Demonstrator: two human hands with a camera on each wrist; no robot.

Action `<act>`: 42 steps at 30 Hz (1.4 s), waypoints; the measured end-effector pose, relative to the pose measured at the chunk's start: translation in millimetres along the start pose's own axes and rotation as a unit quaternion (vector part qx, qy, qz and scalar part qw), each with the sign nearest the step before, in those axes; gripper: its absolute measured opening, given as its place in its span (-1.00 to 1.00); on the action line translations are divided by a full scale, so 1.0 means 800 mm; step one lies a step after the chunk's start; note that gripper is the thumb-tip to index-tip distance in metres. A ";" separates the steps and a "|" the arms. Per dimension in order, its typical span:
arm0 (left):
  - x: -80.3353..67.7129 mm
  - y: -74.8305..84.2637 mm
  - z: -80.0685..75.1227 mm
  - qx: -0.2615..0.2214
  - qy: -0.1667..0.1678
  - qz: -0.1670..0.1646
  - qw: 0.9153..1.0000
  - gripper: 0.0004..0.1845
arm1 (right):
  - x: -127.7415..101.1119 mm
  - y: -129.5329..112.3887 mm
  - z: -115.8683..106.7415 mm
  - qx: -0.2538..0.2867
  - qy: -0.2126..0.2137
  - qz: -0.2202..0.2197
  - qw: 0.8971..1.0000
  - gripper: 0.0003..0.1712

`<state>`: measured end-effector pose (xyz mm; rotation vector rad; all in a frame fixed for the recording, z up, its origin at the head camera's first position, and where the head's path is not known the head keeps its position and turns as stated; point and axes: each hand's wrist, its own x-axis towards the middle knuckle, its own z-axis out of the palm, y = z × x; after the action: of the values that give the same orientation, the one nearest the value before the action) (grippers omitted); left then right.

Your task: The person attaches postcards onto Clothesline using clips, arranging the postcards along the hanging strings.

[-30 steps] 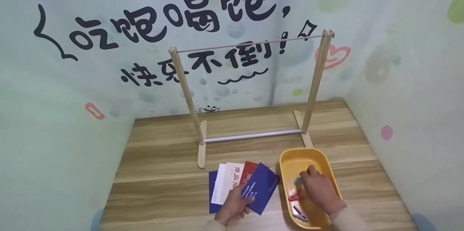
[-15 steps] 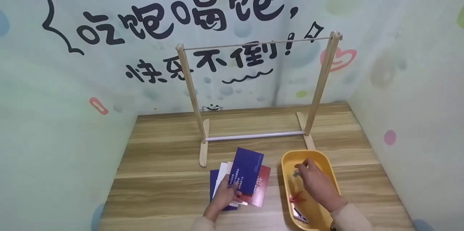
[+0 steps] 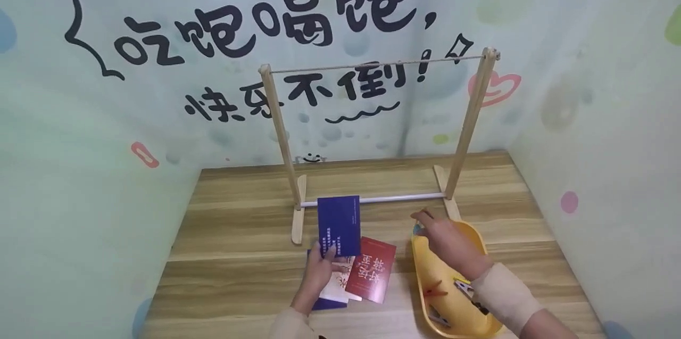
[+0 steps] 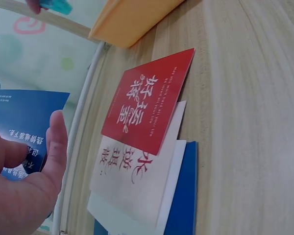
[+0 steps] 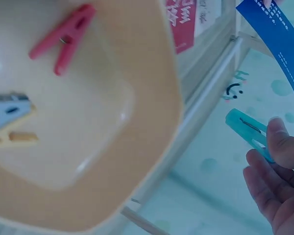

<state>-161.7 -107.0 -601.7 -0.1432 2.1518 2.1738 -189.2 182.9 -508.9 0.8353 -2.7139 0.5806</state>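
My left hand (image 3: 317, 270) pinches a blue card (image 3: 339, 224) with white print, raised above the other cards. In the left wrist view the thumb lies across the card's face. Below it on the table a red card (image 4: 147, 100) overlaps white cards (image 4: 130, 174), with another blue card (image 4: 189, 191) at the bottom. My right hand (image 3: 449, 240) is over the far end of the yellow tub (image 3: 417, 275). Between its thumb and fingers is a teal clothespin (image 5: 247, 128), plain in the right wrist view. Inside the tub lie a red clothespin (image 5: 63, 39) and several others.
Behind the cards stands a wooden frame (image 3: 468, 126) with a string (image 3: 372, 65) tied across its top and a white rod (image 3: 399, 198) low down. Printed walls enclose the wood-grain table (image 3: 229, 232) at the back and both sides.
My left hand has lifted the blue card off the others, up and to the left. My right hand has risen with the teal clothespin toward the tub's far rim.
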 end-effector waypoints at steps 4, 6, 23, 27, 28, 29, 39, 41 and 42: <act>0.008 0.012 -0.004 -0.014 0.031 0.024 0.999 -0.68 | 0.026 -0.004 -0.022 0.012 0.016 -0.033 0.999 -0.62; 0.013 0.020 -0.006 -0.017 0.039 0.034 0.998 -0.67 | 0.039 -0.006 -0.033 0.013 0.022 -0.048 0.999 -0.64; 0.063 0.086 -0.018 -0.011 0.065 0.039 0.997 -0.75 | 0.163 -0.047 -0.106 -0.032 -0.030 -0.053 0.998 -0.78; 0.072 0.100 -0.024 0.010 0.075 0.046 0.996 -0.75 | 0.185 -0.063 -0.112 -0.032 -0.038 -0.070 0.996 -0.77; 0.075 0.105 -0.025 0.017 0.078 0.047 0.996 -0.75 | 0.190 -0.068 -0.114 -0.033 -0.038 -0.074 0.996 -0.77; 0.077 0.111 -0.027 0.024 0.081 0.049 0.995 -0.75 | 0.196 -0.072 -0.116 -0.032 -0.037 -0.078 0.996 -0.78; 0.098 0.169 -0.041 0.059 0.099 0.077 0.990 -0.78 | 0.256 -0.112 -0.154 0.033 0.022 -0.096 0.995 -0.92; 0.102 0.178 -0.039 0.046 0.094 0.081 0.991 -0.77 | 0.266 -0.119 -0.165 0.051 0.032 -0.081 0.995 -0.89; 0.104 0.182 -0.038 0.035 0.091 0.083 0.992 -0.77 | 0.270 -0.123 -0.170 0.057 0.037 -0.072 0.995 -0.88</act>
<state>-262.0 -139.4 -467.3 -0.1697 2.4171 2.2472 -291.2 63.4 -284.8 1.0079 -2.5466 0.7260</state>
